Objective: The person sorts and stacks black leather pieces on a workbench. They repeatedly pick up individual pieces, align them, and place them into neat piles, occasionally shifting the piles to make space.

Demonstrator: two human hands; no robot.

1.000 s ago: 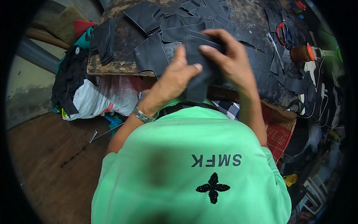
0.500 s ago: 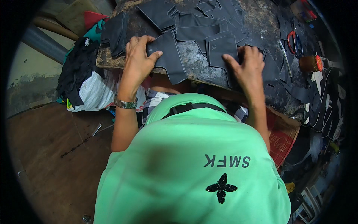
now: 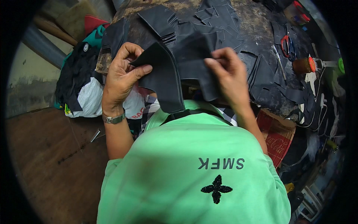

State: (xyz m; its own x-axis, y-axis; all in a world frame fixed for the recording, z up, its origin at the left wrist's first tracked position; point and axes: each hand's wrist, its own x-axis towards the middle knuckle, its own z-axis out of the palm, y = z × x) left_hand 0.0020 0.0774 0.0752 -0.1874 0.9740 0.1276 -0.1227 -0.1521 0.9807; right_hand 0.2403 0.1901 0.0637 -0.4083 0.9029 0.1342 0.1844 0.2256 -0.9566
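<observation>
Fingers of both hands are closed on black cut pieces of sheet material, lifted just above the near edge of the worktable [image 3: 257,22]. The left hand [image 3: 121,74] pinches the upper corner of a black curved piece [image 3: 164,84] between thumb and forefinger; below that pinch the piece hangs down toward the person's green shirt [image 3: 194,168]. The right hand [image 3: 229,76] grips a second black piece [image 3: 194,54] at its edge, this one lying just beyond and partly behind the first, the two overlapping between the hands. Judging by the way it droops and bends from the pinch, the material looks light, thin and pliable, perhaps leather or rubber sheet, and not fragile; holding it near a corner or edge with a fingertip pinch seems enough. Beyond the hands, more black cut pieces [image 3: 160,20] are stacked and scattered over the table, with red-handled scissors [image 3: 287,43] off past the right hand.
</observation>
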